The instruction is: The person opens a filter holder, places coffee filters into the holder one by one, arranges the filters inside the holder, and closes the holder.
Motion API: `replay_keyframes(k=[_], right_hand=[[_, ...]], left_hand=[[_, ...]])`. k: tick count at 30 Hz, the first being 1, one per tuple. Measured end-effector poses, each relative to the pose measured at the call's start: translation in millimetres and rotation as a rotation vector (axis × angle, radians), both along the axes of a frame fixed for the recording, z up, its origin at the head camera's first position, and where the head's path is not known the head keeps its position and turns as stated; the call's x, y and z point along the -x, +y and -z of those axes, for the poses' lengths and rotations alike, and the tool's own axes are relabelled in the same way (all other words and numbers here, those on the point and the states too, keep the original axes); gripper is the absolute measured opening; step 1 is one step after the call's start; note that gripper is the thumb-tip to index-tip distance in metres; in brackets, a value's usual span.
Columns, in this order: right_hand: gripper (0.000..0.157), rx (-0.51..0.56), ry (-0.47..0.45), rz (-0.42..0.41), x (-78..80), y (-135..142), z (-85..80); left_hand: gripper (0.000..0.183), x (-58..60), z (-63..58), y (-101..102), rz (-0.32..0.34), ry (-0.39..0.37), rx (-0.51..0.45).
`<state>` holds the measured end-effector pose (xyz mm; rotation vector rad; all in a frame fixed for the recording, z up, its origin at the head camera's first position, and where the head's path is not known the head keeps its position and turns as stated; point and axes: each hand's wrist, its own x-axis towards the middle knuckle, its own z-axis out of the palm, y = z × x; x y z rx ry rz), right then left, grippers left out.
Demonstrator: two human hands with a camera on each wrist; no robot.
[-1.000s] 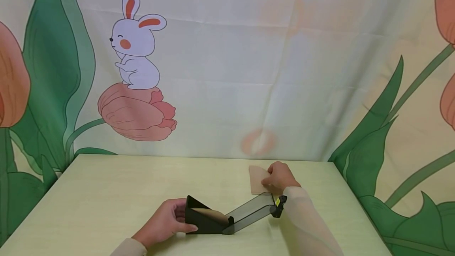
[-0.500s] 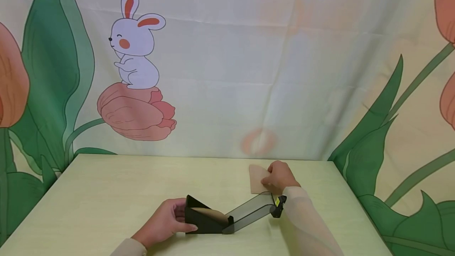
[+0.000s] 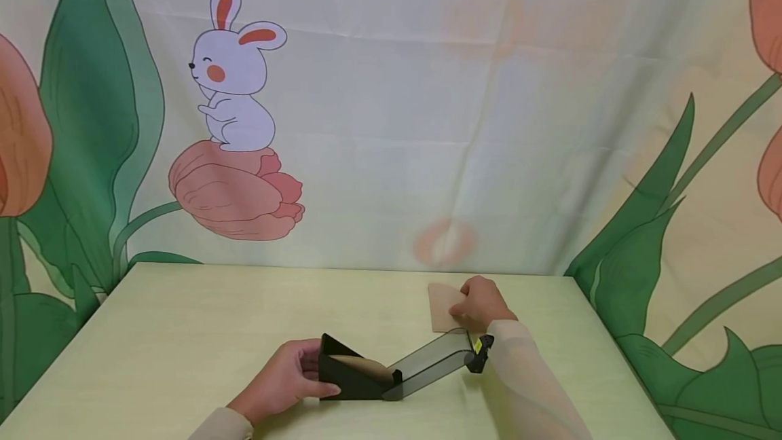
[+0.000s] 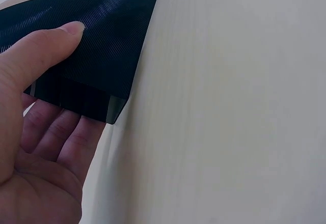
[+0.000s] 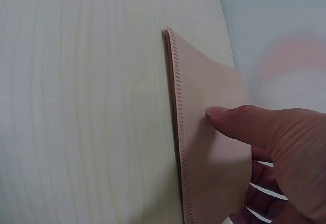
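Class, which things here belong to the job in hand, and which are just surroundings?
Job:
Black wedge holder in the left grip, tinted transparent lid open
Tan papery sheet inside it
Crimp-edged tan papery sheets, in the right grip

Surroundings:
Pale wood-grain table
Pale cloth backdrop printed with a rabbit and tulips

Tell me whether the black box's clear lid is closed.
No, in the head view the clear lid tilts open, away from the black box.
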<state>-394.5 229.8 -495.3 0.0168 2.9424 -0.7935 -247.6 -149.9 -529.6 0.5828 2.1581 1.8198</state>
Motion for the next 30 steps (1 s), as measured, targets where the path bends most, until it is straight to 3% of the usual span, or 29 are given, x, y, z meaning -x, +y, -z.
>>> replay_keyframes(k=[9,16,24,30], right_hand=[[0.033,0.05,-0.022,0.037,-2.4,-0.7,-3.0],[0.044,0.018,-0.036,0.014,-1.6,0.5,-2.6],[0.034,0.027,-0.045,-0.001,-1.6,2.1,-0.7],[0.038,0.018,-0.022,-0.01,-2.7,0.4,-4.0]], left_hand=[[0.048,-0.1,-1.0,-0.1,-0.005,-0.016,-0.003],[0.049,-0.4,-0.8,-0.6,-0.006,-0.011,0.005],[0.049,0.2,1.2,-0.7,-0.001,-0.012,-0.003],[0.049,0.2,1.0,-0.5,-0.006,-0.018,-0.006]])
